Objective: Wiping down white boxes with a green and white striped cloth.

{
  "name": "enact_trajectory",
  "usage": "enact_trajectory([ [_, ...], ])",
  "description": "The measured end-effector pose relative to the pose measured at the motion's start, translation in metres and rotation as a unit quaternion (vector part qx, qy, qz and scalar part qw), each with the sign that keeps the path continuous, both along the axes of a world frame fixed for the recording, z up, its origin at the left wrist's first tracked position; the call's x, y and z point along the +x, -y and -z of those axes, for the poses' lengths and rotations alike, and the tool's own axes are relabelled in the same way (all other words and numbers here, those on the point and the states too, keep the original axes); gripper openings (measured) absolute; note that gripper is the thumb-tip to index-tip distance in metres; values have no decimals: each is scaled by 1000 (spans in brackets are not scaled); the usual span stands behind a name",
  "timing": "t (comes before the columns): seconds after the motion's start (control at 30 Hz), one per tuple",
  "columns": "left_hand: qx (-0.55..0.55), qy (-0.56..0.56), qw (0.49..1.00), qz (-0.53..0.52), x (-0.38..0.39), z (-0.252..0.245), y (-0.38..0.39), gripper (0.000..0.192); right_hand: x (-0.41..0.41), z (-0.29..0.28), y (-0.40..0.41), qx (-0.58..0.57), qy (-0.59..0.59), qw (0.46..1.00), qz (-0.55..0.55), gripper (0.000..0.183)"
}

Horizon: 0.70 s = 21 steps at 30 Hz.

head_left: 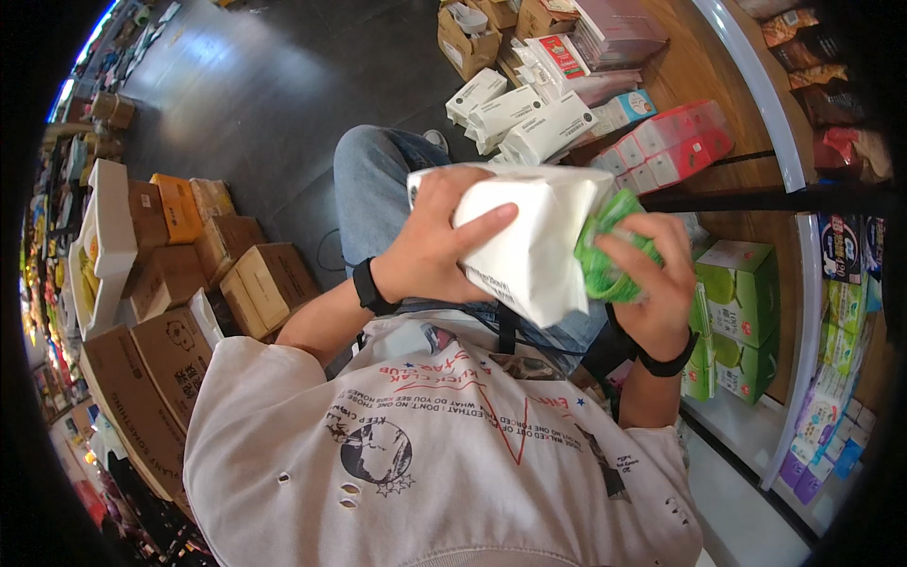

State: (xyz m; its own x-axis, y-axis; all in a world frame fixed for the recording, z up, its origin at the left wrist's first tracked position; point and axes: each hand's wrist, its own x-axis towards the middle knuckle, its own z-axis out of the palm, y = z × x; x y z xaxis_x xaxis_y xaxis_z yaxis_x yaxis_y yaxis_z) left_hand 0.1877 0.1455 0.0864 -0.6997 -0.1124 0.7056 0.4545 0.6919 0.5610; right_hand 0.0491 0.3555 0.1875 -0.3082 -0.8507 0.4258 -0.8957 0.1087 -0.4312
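Above my lap, my left hand point(453, 237) grips a white package point(535, 237) with small dark print on its side. The fingers lie over the top and the thumb points along it. At the package's right end, my right hand point(652, 280) holds a crumpled bright green wad point(609, 248), perhaps plastic film or cloth. It touches or nearly touches the folded end of the package; blur keeps me from telling which. Beyond my hands lie several similar white packages point(545, 127), side by side at the edge of a wooden shelf.
Red-and-clear wrapped packs point(673, 145) and an open carton point(468, 39) stand on the wooden shelf point(698, 67). Green drink cartons point(740, 312) are to my right. Cardboard boxes point(269, 287) and a white foam tray point(106, 248) stand at the left, beside the dark tiled floor point(269, 92).
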Motion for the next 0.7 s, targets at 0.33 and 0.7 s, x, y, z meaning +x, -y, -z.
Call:
enact_trajectory([
  [0.33,-155,8,988,5,-8,-16,10,65,4,-19,9,-50,-62,995,60,48],
  [0.7,-99,24,995,18,-5,-14,6,64,2,-3,5,1,-21,998,-53,48],
])
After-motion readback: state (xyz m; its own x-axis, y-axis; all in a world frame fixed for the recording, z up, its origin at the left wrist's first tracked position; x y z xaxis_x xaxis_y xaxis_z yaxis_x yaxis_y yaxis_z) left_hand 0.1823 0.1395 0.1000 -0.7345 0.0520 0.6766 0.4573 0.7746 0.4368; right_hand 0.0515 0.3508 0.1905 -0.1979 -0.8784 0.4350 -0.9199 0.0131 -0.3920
